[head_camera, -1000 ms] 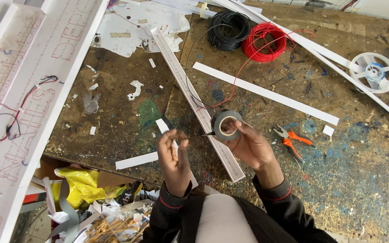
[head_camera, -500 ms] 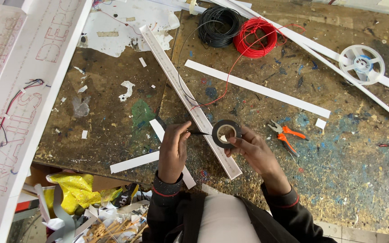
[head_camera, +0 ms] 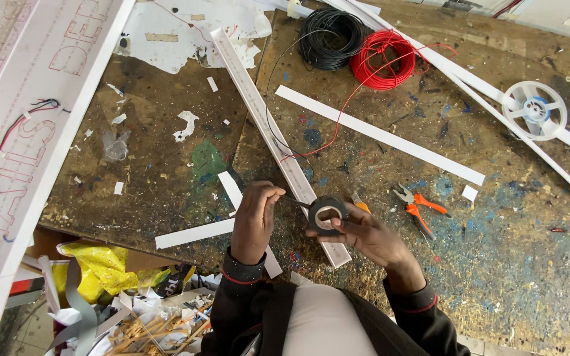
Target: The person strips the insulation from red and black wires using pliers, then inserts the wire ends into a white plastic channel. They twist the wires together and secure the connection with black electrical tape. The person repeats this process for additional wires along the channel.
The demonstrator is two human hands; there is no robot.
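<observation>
Both hands (head_camera: 298, 221) on tape roll (head_camera: 326, 214)

Between the right hand's (head_camera: 364, 234) fingers (head_camera: 338, 227) sits a round roll of black tape (head_camera: 326, 214), smooth and faintly glossy plastic with a pale card core. Under both hands' fingertips runs a long white plastic channel strip (head_camera: 268, 125), matt. Beyond the fingers, the brown wooden workbench (head_camera: 483, 264) looks rough, scuffed and paint-spattered.
</observation>
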